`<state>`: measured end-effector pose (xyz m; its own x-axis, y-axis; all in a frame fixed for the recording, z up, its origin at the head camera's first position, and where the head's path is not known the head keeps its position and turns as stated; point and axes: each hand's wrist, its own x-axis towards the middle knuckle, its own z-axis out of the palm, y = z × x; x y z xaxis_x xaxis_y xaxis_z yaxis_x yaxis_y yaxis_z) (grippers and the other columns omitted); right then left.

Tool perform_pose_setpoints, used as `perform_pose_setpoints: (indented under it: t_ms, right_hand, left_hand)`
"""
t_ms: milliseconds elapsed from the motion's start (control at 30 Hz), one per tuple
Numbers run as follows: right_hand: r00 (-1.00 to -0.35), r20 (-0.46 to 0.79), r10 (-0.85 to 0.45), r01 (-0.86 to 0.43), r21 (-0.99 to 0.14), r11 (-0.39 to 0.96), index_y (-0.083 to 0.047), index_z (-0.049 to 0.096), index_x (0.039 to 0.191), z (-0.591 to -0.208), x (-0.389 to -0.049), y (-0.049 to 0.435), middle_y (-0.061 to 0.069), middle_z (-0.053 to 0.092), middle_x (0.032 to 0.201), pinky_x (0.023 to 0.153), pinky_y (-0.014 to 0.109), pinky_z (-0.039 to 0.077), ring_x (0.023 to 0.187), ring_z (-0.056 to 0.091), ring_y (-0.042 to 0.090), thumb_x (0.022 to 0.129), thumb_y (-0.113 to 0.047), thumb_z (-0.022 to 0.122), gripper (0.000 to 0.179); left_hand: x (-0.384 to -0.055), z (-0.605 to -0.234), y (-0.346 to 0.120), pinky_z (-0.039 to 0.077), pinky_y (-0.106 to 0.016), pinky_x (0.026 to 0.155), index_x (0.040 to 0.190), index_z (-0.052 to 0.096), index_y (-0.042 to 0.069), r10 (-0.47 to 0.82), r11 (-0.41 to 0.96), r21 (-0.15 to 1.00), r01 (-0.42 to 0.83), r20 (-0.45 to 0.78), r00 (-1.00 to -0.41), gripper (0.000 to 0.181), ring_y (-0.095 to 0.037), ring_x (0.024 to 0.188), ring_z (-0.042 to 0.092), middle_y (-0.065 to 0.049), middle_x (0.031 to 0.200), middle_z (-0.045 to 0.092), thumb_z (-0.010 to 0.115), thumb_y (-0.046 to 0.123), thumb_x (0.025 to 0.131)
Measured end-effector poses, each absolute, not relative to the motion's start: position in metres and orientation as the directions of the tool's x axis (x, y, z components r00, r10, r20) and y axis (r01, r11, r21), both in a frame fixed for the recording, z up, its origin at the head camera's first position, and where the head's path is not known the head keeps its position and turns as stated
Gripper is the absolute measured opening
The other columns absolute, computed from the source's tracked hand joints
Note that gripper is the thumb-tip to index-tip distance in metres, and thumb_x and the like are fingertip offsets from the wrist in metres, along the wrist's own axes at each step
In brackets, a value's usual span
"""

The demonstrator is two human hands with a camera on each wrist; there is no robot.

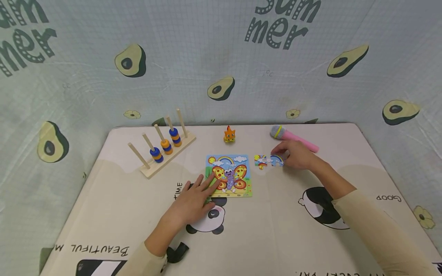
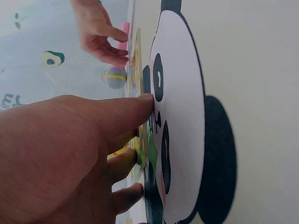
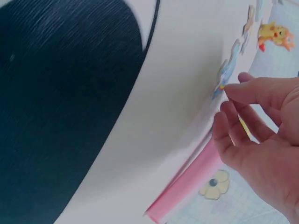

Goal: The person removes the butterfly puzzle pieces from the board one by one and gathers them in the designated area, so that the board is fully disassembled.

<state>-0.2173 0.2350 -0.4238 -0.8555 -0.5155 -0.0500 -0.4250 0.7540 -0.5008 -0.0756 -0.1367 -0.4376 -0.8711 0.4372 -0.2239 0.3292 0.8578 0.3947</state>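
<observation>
Pale tabletop [image 1: 262, 230] bears a brightly coloured butterfly puzzle [image 1: 235, 174].

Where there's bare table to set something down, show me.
Bare: the table between both forearms, in front of the butterfly puzzle; the strip between orange toy and microphone; the patch left of the peg stand.
Crowded: around the loose pieces, with the puzzle on one side, the right hand on the other and microphone behind.

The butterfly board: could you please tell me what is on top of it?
The left hand lies partly over the lower left of the butterfly board; most of the board is visible. Anything printed directly beneath the fingers is covered and cannot be seen.
</observation>
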Motion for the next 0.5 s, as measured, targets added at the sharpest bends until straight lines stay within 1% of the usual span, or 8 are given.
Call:
perform_pose_setpoints:
  t_ms: [167,267,400,500]
  right_hand:
    - [-0.858,-0.028,-0.513,-0.437,-0.486,0.757,-0.004,0.077,0.117,-0.418,-0.215,0.225,0.011,0.076,0.118,0.081,0.038,0.053,0.107,0.067,0.030,0.079,0.014,0.057,0.046]
    - [-0.854,-0.030,-0.519,-0.434,-0.507,0.745,-0.004,0.077,0.118,-0.415,-0.214,0.218,0.011,0.076,0.118,0.078,0.035,0.054,0.107,0.066,0.030,0.081,0.013,0.061,0.044]
    - [-0.846,-0.024,-0.532,-0.446,-0.514,0.733,-0.006,0.077,0.119,-0.413,-0.212,0.208,0.010,0.075,0.117,0.079,0.035,0.056,0.106,0.066,0.028,0.084,0.010,0.066,0.041]
    - [-0.837,-0.022,-0.547,-0.455,-0.528,0.717,-0.007,0.077,0.120,-0.411,-0.211,0.200,0.010,0.074,0.116,0.081,0.038,0.057,0.103,0.066,0.028,0.084,0.009,0.067,0.040]
  left_hand:
    - [-0.075,-0.437,-0.136,0.018,-0.068,0.125,0.163,0.037,0.022,0.435,0.859,0.396,0.326,-0.227,-0.871,0.067,-0.040,0.160,0.019,-0.003,0.174,0.023,0.065,0.033,0.103]
    - [-0.075,-0.437,-0.136,0.019,-0.068,0.125,0.163,0.037,0.022,0.435,0.859,0.394,0.326,-0.229,-0.871,0.067,-0.041,0.160,0.019,-0.003,0.174,0.022,0.064,0.033,0.103]
    - [-0.075,-0.435,-0.136,0.019,-0.069,0.124,0.163,0.038,0.021,0.438,0.858,0.393,0.330,-0.226,-0.870,0.066,-0.041,0.160,0.019,-0.003,0.174,0.023,0.065,0.033,0.103]
    - [-0.075,-0.434,-0.136,0.019,-0.069,0.124,0.163,0.038,0.021,0.440,0.857,0.395,0.331,-0.224,-0.870,0.066,-0.041,0.160,0.019,-0.004,0.174,0.024,0.065,0.033,0.103]
